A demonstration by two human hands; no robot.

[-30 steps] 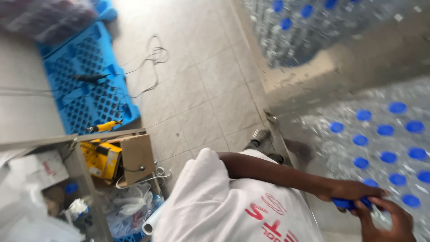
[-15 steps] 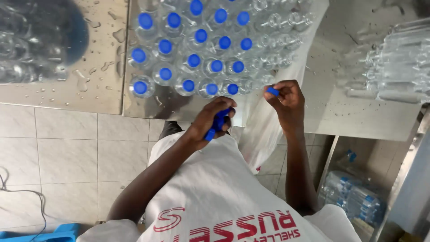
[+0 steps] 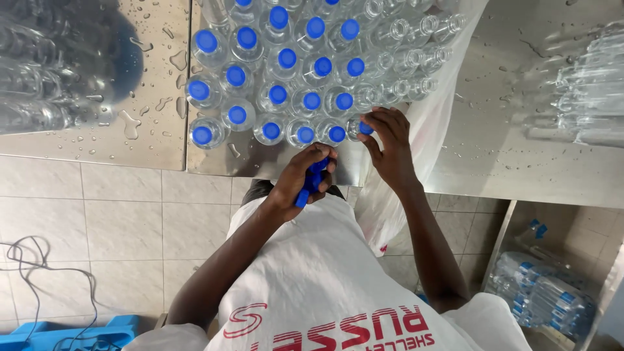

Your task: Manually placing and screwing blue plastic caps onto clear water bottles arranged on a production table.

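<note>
My left hand (image 3: 305,177) is closed around a short stack of blue caps (image 3: 311,184) just in front of the steel table's edge. My right hand (image 3: 390,146) pinches a blue cap (image 3: 366,128) on top of a clear bottle in the nearest row. Many clear plastic bottles (image 3: 279,97) stand packed together on the wet steel table (image 3: 156,130); those on the left and middle carry blue caps, while several uncapped bottles (image 3: 406,62) stand at the right of the group.
A white plastic bag (image 3: 416,169) hangs over the table edge beside my right hand. More bottles lie at the far left (image 3: 39,84) and far right (image 3: 591,91). Wrapped bottle packs (image 3: 539,292) sit below right. A blue crate (image 3: 65,331) and a cable (image 3: 39,260) lie on the tiled floor.
The view swung from the floor and crate up to the bottle table. My right hand has moved down to a bottle in the nearest row; my left hand still holds the caps.
</note>
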